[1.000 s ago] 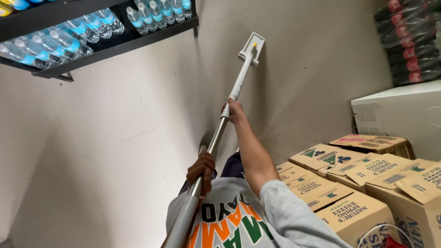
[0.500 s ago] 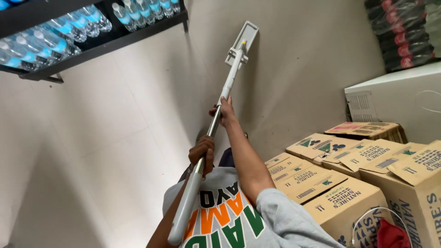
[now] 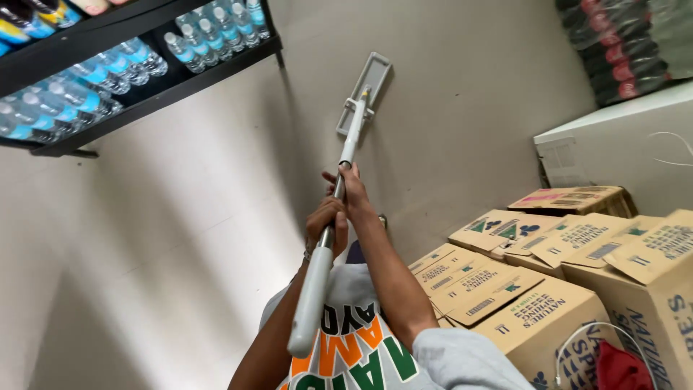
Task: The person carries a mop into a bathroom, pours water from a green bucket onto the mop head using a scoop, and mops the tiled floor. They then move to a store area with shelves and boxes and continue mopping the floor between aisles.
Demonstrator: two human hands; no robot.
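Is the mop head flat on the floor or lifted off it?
Flat. The mop head lies with its whole face against the floor, with no gap visible, while both hands, left and right, grip the handle.

Mop handle (image 3: 328,238): smooth metal, matt plastic grip; floor (image 3: 180,238): glossy tile; boxes (image 3: 548,289), lower right: matt cardboard.

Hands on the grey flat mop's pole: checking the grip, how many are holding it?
2. The left hand grips the grey flat mop's pole lower down; the right hand clasps it just above, nearer the rectangular mop head.
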